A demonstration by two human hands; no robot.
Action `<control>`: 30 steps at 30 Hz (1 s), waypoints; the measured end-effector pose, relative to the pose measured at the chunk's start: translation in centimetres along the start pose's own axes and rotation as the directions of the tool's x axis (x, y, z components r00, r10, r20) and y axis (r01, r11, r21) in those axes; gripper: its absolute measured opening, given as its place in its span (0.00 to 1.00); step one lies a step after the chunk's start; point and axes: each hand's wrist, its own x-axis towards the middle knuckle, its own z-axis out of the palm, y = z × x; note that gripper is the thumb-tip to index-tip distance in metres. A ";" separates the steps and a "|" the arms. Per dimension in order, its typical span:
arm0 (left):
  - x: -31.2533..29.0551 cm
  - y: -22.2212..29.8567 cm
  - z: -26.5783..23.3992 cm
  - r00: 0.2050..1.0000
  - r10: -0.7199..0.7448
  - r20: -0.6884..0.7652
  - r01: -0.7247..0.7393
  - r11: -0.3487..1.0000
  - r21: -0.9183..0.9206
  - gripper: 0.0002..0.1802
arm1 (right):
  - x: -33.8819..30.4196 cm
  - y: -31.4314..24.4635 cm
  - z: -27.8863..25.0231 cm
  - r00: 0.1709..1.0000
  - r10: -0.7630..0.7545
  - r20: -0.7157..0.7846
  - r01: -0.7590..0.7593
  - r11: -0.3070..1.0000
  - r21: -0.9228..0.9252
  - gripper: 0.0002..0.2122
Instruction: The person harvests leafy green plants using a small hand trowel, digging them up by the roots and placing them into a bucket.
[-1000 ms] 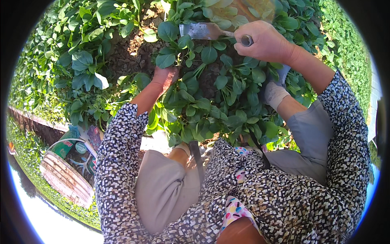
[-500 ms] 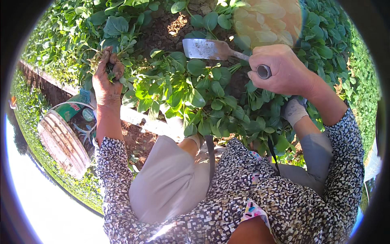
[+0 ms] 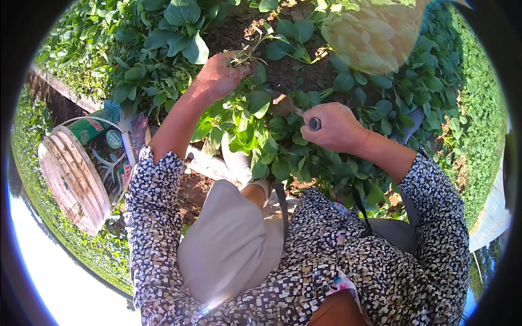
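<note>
Tool blade is mostly hidden — I'm seeing only a bit of metal and the shaft of the hand tool (image 3: 293,108) poking out between leaves, the rest is buried in the leafy green plants (image 3: 255,130). A pale sun flare (image 3: 375,38) is washing out the top right, so the plants there are hard to read. My lower legs are disappearing under the foliage, and the fisheye rim is cutting off the bed on all sides.

My left hand (image 3: 217,76) is reaching forward and up, arm nearly straight, fingers pinched shut on a small clump of pulled stems (image 3: 244,54) — thin, stringy, just over the bare brown soil (image 3: 283,70). Can't tell exactly how many stems.

My right hand (image 3: 334,127) is sitting lower and to the right, wrist bent inward, fist clamped round the tool's handle; the round butt end of the handle is showing at the thumb side. The tool is pointing up and left, toward the left hand, blade end down in the leaves between the two hands.

Both sleeves are in a black-and-white speckled pattern; I'm squatting, grey trousers at my knees.

At my left side a round bucket (image 3: 76,174) is lying tilted on the ground near a low stone edging (image 3: 60,89) — pale ribbed inside facing the camera, its outer wall carrying a green and red printed label with a white rim band. Print is too distorted to make out.
</note>
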 end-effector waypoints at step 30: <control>1.7 -4.1 4.9 0.986 0.104 0.127 -0.153 0.294 0.943 0.21 | -0.5 5.5 2.2 0.990 -0.094 -0.102 0.089 0.995 -0.051 0.10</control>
